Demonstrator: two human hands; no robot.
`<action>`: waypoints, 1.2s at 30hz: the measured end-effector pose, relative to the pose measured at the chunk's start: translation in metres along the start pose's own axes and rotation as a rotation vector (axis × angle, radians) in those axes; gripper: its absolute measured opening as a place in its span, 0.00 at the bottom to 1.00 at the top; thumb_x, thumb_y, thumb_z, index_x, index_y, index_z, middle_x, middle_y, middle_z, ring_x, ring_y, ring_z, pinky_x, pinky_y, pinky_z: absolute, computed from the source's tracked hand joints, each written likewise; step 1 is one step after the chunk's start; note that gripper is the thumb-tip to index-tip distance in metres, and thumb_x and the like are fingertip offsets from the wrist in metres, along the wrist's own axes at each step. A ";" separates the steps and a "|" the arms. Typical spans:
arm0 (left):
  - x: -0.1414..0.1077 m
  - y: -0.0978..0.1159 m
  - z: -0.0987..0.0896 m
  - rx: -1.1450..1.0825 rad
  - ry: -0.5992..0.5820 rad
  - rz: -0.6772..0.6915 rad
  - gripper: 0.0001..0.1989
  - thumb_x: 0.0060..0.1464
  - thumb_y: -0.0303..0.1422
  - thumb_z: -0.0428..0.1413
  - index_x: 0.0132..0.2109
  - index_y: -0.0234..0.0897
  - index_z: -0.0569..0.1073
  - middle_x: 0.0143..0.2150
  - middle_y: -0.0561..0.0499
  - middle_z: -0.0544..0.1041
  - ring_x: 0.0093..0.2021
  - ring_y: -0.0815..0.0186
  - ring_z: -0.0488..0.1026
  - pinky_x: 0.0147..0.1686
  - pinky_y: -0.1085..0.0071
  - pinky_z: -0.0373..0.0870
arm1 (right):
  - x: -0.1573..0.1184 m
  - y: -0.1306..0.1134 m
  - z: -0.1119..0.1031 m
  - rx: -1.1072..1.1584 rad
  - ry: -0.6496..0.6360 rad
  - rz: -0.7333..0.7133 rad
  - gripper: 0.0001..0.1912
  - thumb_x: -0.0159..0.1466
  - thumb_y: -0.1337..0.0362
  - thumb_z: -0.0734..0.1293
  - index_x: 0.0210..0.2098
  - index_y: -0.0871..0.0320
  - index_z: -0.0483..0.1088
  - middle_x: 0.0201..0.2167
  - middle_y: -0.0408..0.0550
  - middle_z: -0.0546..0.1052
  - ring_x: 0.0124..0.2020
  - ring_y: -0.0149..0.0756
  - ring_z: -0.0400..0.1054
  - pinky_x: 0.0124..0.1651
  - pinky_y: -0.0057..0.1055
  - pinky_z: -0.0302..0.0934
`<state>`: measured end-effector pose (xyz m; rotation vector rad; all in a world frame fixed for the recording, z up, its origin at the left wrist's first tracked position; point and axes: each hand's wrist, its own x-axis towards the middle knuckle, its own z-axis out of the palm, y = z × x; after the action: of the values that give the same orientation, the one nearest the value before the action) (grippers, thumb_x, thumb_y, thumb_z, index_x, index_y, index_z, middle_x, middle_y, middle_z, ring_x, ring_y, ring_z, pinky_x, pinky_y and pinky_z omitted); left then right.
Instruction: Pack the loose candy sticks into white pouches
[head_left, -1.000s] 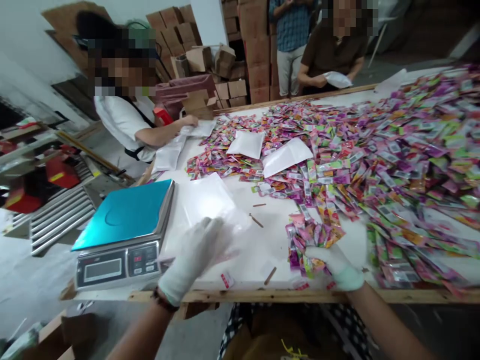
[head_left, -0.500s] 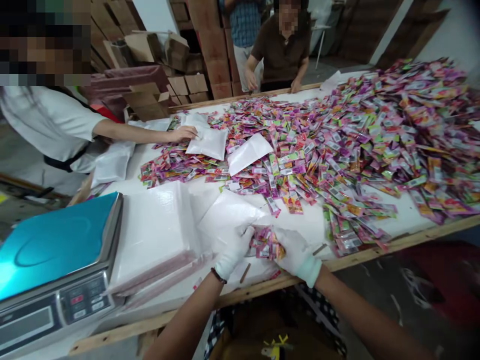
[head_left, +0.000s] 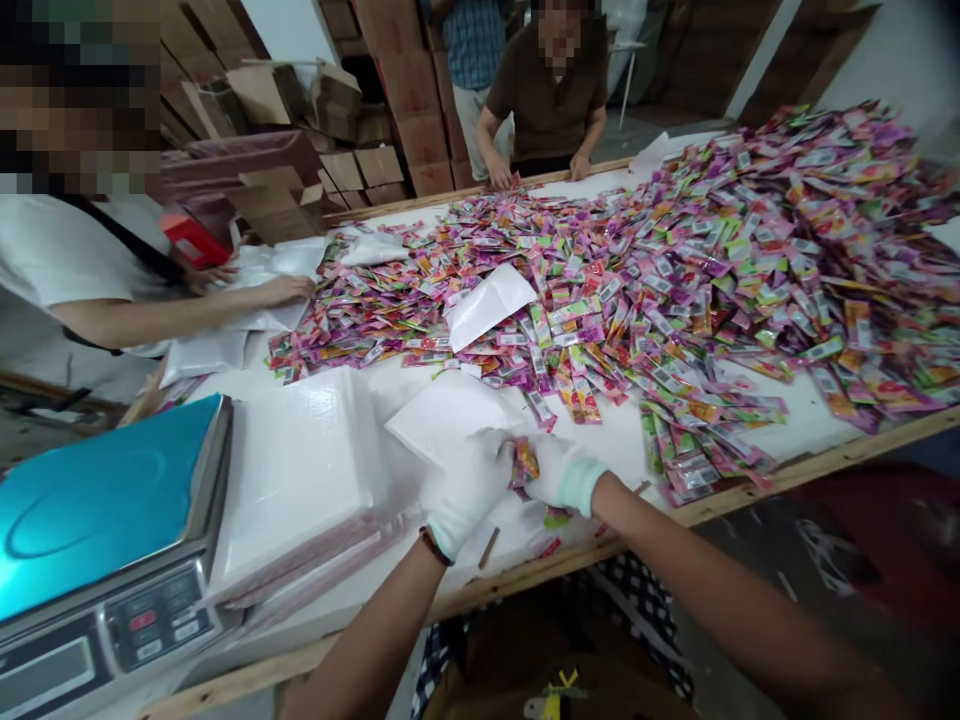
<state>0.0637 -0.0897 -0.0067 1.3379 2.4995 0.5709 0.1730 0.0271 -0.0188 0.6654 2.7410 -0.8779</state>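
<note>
My left hand [head_left: 466,488], in a white glove, and my right hand [head_left: 556,472], gloved too, meet near the table's front edge. Both are closed on a small bunch of colourful snack packets [head_left: 526,460], of which only a part shows between the fingers. Just beyond my left hand lies a white padded envelope [head_left: 442,410], flat on the table. A loose green packet [head_left: 556,517] lies on the tabletop below my right hand. Farther off, a wide heap of packets [head_left: 585,270] carries another white envelope [head_left: 491,305] on top.
To the left are a scale [head_left: 97,500] with a blue plate and a stack of white envelopes [head_left: 300,460]. A co-worker's hand [head_left: 289,290] touches filled envelopes at the far left. Another person [head_left: 551,90] stands behind the table. A wooden rail [head_left: 810,465] edges the front.
My hands have come closer together around the packets, and a green packet now shows below them. The co-worker at left has moved a white envelope from the heap toward the left.
</note>
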 end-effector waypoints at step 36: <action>-0.032 0.002 0.038 -0.058 0.111 0.099 0.16 0.62 0.30 0.49 0.54 0.38 0.74 0.48 0.44 0.77 0.44 0.63 0.76 0.43 0.70 0.72 | -0.031 0.039 0.033 0.102 0.414 -0.368 0.25 0.64 0.57 0.65 0.57 0.63 0.66 0.56 0.60 0.70 0.57 0.50 0.63 0.59 0.45 0.58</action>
<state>0.0980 -0.1070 -0.0387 1.4515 2.4928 0.7523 0.2200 0.0246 -0.0560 0.3960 3.2800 -1.0618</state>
